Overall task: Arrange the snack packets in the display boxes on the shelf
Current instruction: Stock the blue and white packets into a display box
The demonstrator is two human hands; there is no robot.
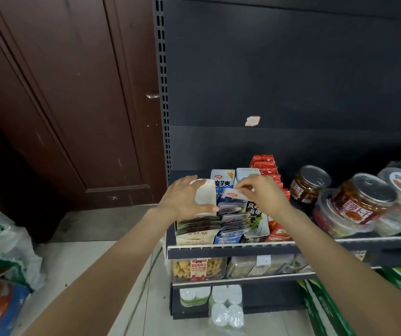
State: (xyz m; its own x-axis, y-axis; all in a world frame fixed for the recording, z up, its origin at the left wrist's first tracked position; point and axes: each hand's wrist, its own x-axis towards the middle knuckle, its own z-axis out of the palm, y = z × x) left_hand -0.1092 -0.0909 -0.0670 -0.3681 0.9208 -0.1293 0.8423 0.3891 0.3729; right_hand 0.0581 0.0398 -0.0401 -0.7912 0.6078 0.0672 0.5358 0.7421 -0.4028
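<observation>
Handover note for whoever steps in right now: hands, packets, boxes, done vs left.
Left hand: fingers spread, pressed on the white back flap of the leftmost display box, steadying it; holds nothing.
Right hand: fingertips pinching a small blue-white packet over the blue middle box.
Boxes sit in a row at the shelf's front edge. Leftmost box looks full of upright packets; middle box packets lie loose and overlapping.
Red packets are stacked to the right.
Left: seat the pinched packet, straighten the middle row.
</observation>
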